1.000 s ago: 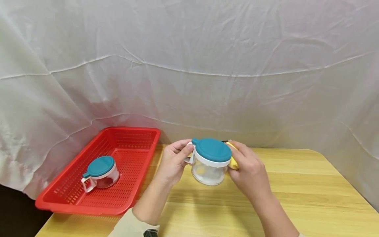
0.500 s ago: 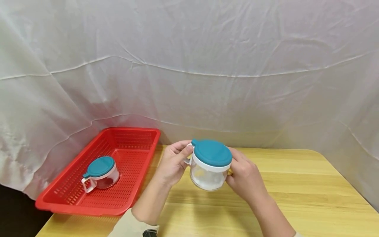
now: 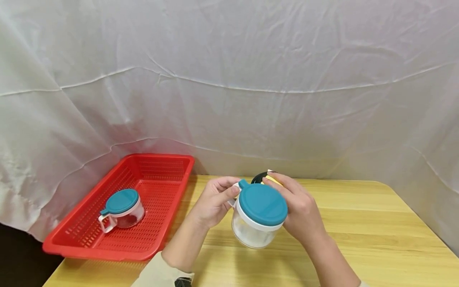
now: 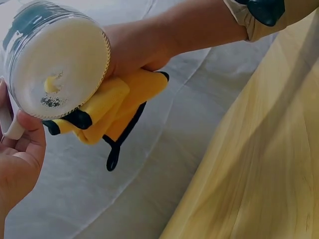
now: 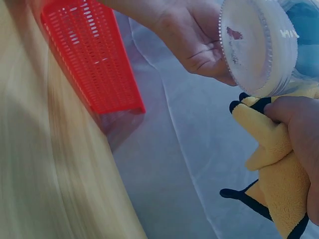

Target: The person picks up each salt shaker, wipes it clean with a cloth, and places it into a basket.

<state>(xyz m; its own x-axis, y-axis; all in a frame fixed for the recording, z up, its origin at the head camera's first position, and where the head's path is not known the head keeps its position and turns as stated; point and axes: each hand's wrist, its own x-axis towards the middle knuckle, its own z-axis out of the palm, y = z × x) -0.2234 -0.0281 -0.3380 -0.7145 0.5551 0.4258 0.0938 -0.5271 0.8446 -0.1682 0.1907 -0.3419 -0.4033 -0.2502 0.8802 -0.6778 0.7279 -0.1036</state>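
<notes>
My left hand (image 3: 215,201) pinches the white handle of a clear seasoning jar (image 3: 263,205) with a teal flip lid and white collar. The jar is held above the table, its lid tilted toward the head camera. In my right hand (image 3: 301,207) is a yellow cloth (image 5: 279,154) with black trim and a black loop, bunched against the jar's far right side. From the left wrist, the jar's round base (image 4: 62,69) shows, with a small dark mark. The head view hides most of the cloth behind the jar and fingers.
A red perforated plastic basket (image 3: 168,207) stands at the left of the wooden table (image 3: 376,231). Inside it sits a second seasoning jar (image 3: 123,205) with the same teal lid and white handle. A pale curtain (image 3: 287,131) hangs behind the table.
The jar has come lower and slightly right, its lid tipping more toward the head camera. My right hand has shifted the cloth around the jar's right and far side. The basket stays put.
</notes>
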